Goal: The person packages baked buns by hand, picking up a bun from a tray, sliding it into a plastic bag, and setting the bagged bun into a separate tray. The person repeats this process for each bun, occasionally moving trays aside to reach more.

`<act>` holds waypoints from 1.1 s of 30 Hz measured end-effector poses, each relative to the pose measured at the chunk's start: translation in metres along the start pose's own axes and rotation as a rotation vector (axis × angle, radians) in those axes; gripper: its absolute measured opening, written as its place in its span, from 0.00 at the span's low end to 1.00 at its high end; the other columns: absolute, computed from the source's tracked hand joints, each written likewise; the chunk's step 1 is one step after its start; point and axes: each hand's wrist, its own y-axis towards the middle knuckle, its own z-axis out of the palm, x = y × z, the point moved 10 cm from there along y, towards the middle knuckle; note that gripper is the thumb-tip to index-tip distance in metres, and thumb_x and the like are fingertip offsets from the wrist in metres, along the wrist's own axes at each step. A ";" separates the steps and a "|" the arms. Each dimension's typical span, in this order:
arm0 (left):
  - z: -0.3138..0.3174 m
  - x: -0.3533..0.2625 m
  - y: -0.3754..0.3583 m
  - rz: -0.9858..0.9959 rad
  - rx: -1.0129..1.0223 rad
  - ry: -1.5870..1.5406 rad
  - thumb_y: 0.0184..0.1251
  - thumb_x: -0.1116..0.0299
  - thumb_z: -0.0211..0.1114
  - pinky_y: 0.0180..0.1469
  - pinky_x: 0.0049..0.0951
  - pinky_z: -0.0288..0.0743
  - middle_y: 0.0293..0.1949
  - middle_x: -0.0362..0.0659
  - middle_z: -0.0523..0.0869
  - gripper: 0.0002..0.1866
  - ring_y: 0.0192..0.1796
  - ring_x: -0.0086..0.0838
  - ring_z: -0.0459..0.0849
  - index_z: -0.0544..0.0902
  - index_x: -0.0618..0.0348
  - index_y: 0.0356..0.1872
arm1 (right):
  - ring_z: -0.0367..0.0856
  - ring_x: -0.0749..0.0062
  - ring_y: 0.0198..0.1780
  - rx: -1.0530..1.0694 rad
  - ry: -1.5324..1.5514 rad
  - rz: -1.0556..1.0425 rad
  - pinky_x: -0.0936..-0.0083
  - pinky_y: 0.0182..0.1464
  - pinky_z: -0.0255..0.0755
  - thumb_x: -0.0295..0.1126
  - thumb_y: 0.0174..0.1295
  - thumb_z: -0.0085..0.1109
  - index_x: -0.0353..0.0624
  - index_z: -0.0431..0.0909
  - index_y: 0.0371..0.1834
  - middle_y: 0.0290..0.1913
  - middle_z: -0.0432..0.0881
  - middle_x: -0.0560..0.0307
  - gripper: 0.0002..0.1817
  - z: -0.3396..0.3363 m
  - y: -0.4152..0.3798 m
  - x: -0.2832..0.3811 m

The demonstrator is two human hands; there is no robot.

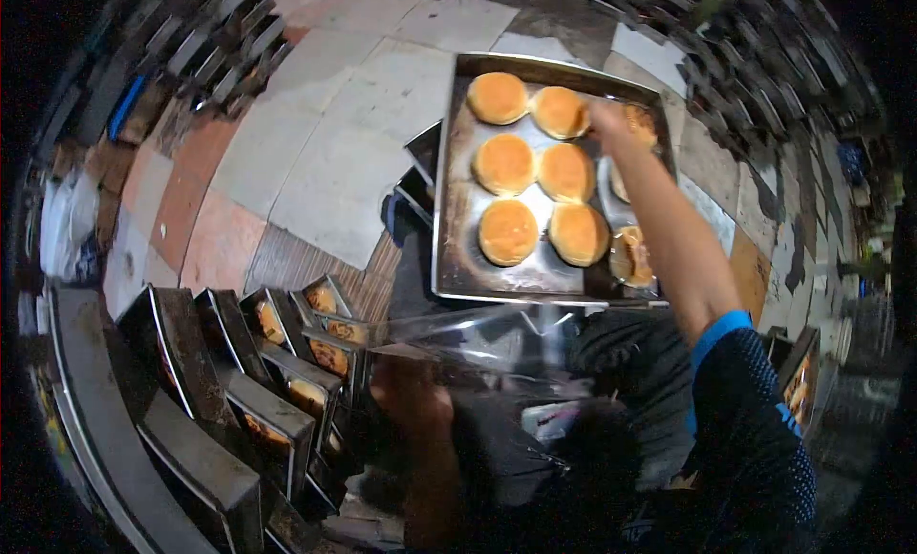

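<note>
A metal baking tray [458, 267] holds golden round buns, with two columns of them side by side at its left and middle. My right hand [611, 124] reaches over the tray, its blurred fingers right at the edge of a bun [559, 113] in the far row. Close to the right wall, a bun [630, 255] appears covered in shiny clear plastic, partly behind my forearm. Low at the left, my left hand [413, 396] is closed on a clear plastic bag [468, 336], which stretches across in front of the tray's near edge.
Several long metal bread tins [272, 406] stand at the left, some with browned bread in them. More tins [215, 48] are stacked at the far left and far right. Worn tiles [334, 162] cover the floor. A white plastic bundle [67, 224] lies at the left edge.
</note>
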 end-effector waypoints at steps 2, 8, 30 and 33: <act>0.017 0.009 -0.022 -0.293 -0.091 -0.847 0.73 0.59 0.58 0.42 0.29 0.80 0.46 0.48 0.85 0.17 0.39 0.36 0.84 0.80 0.62 0.51 | 0.78 0.53 0.54 -0.059 0.150 0.206 0.45 0.52 0.71 0.36 0.64 0.47 0.31 0.78 0.47 0.50 0.81 0.40 0.19 0.012 0.010 0.004; 0.050 -0.070 0.010 -0.306 -0.045 -0.512 0.71 0.67 0.61 0.30 0.27 0.73 0.33 0.41 0.82 0.07 0.31 0.27 0.79 0.80 0.61 0.39 | 0.81 0.56 0.44 -0.049 0.037 0.110 0.54 0.44 0.75 0.37 0.63 0.49 0.34 0.77 0.45 0.42 0.80 0.46 0.17 0.007 0.052 -0.013; 0.100 -0.243 -0.095 -0.166 0.460 -0.696 0.77 0.45 0.49 0.66 0.35 0.65 0.68 0.51 0.68 0.34 0.65 0.35 0.72 0.62 0.60 0.73 | 0.80 0.57 0.60 0.378 0.105 -0.820 0.69 0.64 0.71 0.20 0.60 0.61 0.35 0.73 0.64 0.60 0.79 0.42 0.25 -0.093 -0.548 0.087; 0.108 -0.303 -0.116 -0.114 0.565 -1.000 0.74 0.41 0.48 0.69 0.43 0.65 0.68 0.54 0.68 0.41 0.66 0.43 0.72 0.48 0.58 0.77 | 0.71 0.46 0.68 0.395 -0.002 -1.180 0.59 0.70 0.64 0.20 0.56 0.60 0.37 0.72 0.66 0.69 0.70 0.38 0.30 -0.086 -0.595 0.117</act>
